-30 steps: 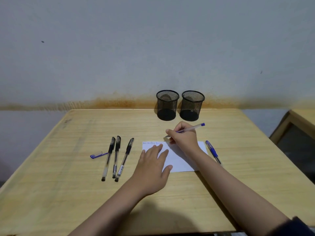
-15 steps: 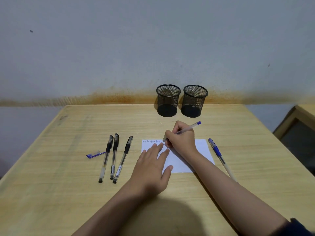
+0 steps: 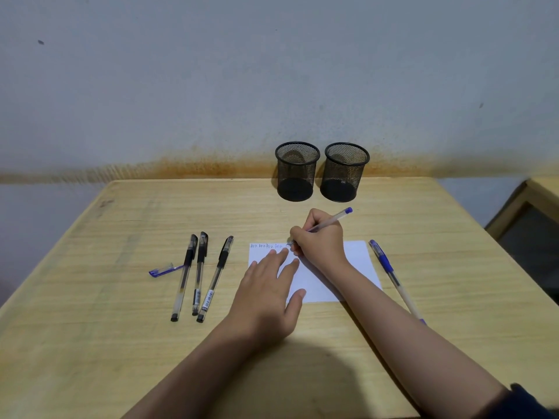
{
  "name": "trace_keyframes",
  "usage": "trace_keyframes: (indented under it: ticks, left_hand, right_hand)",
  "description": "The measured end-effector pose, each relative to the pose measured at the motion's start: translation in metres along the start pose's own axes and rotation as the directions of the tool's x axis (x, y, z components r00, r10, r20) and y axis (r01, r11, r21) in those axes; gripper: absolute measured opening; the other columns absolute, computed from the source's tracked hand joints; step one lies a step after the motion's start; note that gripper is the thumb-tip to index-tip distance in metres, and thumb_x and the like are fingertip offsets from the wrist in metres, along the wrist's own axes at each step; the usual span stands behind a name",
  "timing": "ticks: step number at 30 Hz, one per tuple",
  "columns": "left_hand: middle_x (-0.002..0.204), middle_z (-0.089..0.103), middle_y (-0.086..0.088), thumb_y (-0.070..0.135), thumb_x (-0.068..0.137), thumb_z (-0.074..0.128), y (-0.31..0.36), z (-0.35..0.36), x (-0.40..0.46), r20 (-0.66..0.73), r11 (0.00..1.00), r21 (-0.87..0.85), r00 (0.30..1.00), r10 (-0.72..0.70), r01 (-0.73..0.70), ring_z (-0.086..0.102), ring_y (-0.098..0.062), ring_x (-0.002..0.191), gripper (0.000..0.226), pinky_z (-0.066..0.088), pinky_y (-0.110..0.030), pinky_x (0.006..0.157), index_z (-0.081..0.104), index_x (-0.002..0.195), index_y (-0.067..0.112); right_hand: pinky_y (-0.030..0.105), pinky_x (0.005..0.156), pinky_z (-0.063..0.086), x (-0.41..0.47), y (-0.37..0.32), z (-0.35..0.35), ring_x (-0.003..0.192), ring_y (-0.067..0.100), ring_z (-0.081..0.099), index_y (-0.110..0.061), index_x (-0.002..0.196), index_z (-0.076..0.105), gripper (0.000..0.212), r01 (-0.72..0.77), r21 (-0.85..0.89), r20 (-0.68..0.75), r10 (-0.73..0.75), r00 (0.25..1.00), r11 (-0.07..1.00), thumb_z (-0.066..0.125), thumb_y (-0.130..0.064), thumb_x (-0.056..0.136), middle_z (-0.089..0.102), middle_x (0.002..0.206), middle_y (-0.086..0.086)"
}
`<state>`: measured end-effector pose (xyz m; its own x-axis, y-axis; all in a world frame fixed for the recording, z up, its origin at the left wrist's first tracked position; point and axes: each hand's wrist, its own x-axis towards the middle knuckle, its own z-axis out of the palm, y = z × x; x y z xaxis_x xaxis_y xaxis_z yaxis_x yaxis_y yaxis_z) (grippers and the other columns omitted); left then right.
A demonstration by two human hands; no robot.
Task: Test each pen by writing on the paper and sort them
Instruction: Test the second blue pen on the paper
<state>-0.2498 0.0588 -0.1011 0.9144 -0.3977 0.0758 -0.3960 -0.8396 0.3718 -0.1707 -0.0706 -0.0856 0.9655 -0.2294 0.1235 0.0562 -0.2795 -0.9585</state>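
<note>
A white sheet of paper (image 3: 360, 261) lies mid-table with small blue writing along its top left edge. My right hand (image 3: 320, 240) grips a clear blue pen (image 3: 335, 219), its tip on the paper beside the writing. My left hand (image 3: 266, 291) lies flat on the paper's left part, fingers spread. Three black capped pens (image 3: 198, 273) lie side by side left of the paper. A loose blue cap (image 3: 165, 270) rests beside them. Another blue capped pen (image 3: 393, 276) lies right of the paper.
Two black mesh pen cups, one on the left (image 3: 297, 171) and one on the right (image 3: 344, 172), stand together at the table's far edge against the wall. The wooden table (image 3: 90, 328) ends near my body. Another piece of wooden furniture (image 3: 532, 207) stands at the right.
The view has shifted slightly. My right hand keeps the pen on the paper's top edge, with a little more writing there. My left hand stays flat on the sheet.
</note>
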Motion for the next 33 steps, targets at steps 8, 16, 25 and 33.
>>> trace_keyframes:
  ticks: [8, 16, 25, 33]
  left_hand:
    - [0.158, 0.009, 0.003, 0.05, 0.084, 0.02, 0.0018, -0.0029, 0.0005, 0.021, 1.0, 0.024, 1.0, -0.009, 0.009, 0.0, -0.014, 0.146, 0.068, 0.003, -0.036, 0.117, 0.018, 0.147, 0.025]
    - [0.158, 0.011, 0.002, 0.05, 0.085, 0.021, 0.0007, -0.0007, 0.0005, 0.007, 1.0, 0.025, 1.0, -0.004, 0.004, 0.001, -0.015, 0.146, 0.066, 0.003, -0.037, 0.117, 0.02, 0.147, 0.025]
    - [0.158, 0.009, 0.003, 0.05, 0.085, 0.021, 0.0009, -0.0017, 0.0006, 0.014, 1.0, 0.028, 1.0, -0.015, 0.015, 0.0, -0.014, 0.145, 0.066, 0.003, -0.036, 0.117, 0.019, 0.147, 0.026]
    - [0.159, 0.005, 0.005, 0.048, 0.092, 0.025, 0.0024, -0.0022, 0.0008, 0.041, 0.999, 0.038, 0.999, -0.035, 0.033, -0.003, -0.013, 0.145, 0.059, 0.001, -0.037, 0.119, 0.016, 0.147, 0.028]
  right_hand:
    - [0.037, 0.052, 0.056, 0.0003, 0.0014, 0.0003, 0.043, 0.022, 0.061, -0.002, 0.067, 0.048, 0.02, -0.014, 0.022, 0.019, 0.014, 1.0, 1.0, 0.063, 0.002, 0.079, 0.056, 0.057, 0.021]
    - [0.026, 0.043, 0.052, 0.0006, 0.0009, -0.0013, 0.041, 0.018, 0.061, -0.004, 0.065, 0.046, 0.023, -0.017, 0.0, -0.002, 0.017, 1.0, 1.0, 0.063, 0.003, 0.078, 0.057, 0.06, 0.026]
    - [0.022, 0.039, 0.048, 0.0007, 0.0017, -0.0033, 0.039, 0.018, 0.058, -0.008, 0.06, 0.04, 0.03, -0.017, 0.016, -0.047, 0.018, 0.999, 1.0, 0.061, 0.006, 0.077, 0.051, 0.054, 0.017]
    - [0.019, 0.038, 0.047, 0.0016, 0.0025, -0.003, 0.044, 0.025, 0.059, -0.009, 0.06, 0.04, 0.032, -0.033, 0.017, -0.072, 0.034, 0.997, 0.999, 0.062, 0.005, 0.078, 0.051, 0.056, 0.016]
